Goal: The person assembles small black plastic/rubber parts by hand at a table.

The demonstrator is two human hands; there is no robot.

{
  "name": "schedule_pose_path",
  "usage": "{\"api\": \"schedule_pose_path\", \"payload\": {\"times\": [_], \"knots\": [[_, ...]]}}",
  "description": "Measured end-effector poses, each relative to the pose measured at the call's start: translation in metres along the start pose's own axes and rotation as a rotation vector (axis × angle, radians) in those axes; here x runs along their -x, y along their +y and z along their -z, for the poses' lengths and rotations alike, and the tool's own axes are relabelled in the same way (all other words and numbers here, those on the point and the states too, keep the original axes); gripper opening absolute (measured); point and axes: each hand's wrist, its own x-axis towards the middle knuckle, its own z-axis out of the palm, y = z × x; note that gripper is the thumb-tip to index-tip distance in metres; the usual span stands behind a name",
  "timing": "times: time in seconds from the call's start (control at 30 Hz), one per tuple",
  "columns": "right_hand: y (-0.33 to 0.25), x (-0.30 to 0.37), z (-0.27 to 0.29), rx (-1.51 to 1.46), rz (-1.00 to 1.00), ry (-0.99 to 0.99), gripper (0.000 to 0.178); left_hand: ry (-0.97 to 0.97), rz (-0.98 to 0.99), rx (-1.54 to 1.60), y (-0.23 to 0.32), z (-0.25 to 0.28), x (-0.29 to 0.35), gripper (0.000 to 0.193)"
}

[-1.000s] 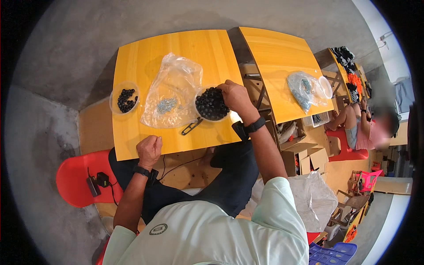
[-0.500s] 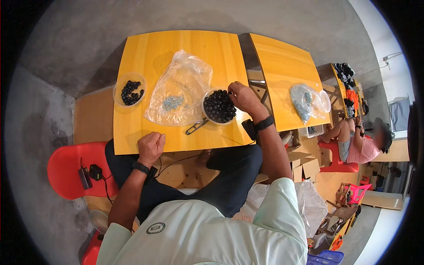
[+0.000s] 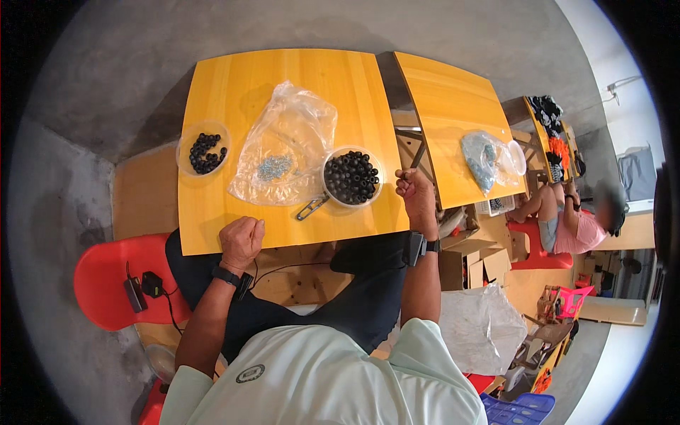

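Note:
My left hand (image 3: pixel 242 241) is closed at the near edge of the yellow table (image 3: pixel 212 230); any content is hidden. My right hand (image 3: pixel 416 198) is just past the table's right edge, palm partly up and fingers curled; I cannot make out what they hold. To its left stands a clear round tub (image 3: pixel 382 180) of small round black plastic pieces (image 3: pixel 350 176). A small dark metal clip-like tool (image 3: pixel 312 208) lies against the tub's near left side. Farther left, a clear plastic bag (image 3: pixel 297 120) lies flat, holding tiny silvery-blue pieces (image 3: pixel 275 168).
A second clear tub (image 3: pixel 185 166) with fewer black pieces stands at the table's left edge. On another yellow table (image 3: pixel 453 92) to the right are a bag of bluish pieces (image 3: pixel 478 159) and a pale tub (image 3: pixel 518 157). A red stool (image 3: pixel 106 276) holds a black adapter. Another person sits far right.
My right hand has left the tub of black pieces and drawn right and nearer, beyond the table edge. My left hand stays almost where it was.

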Motion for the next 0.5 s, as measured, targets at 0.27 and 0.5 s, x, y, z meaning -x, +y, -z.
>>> {"api": "schedule_pose_path", "payload": {"times": [0.27, 0.5], "knots": [[0.014, 0.029, -0.011, 0.013, -0.114, -0.086, 0.004, 0.000, 0.009, 0.000, -0.003, -0.002, -0.001, 0.028], [0.026, 0.056, -0.006, 0.134, -0.164, -0.093, 0.007, -0.020, 0.016, 0.000, -0.001, -0.004, 0.000, 0.027]]}}
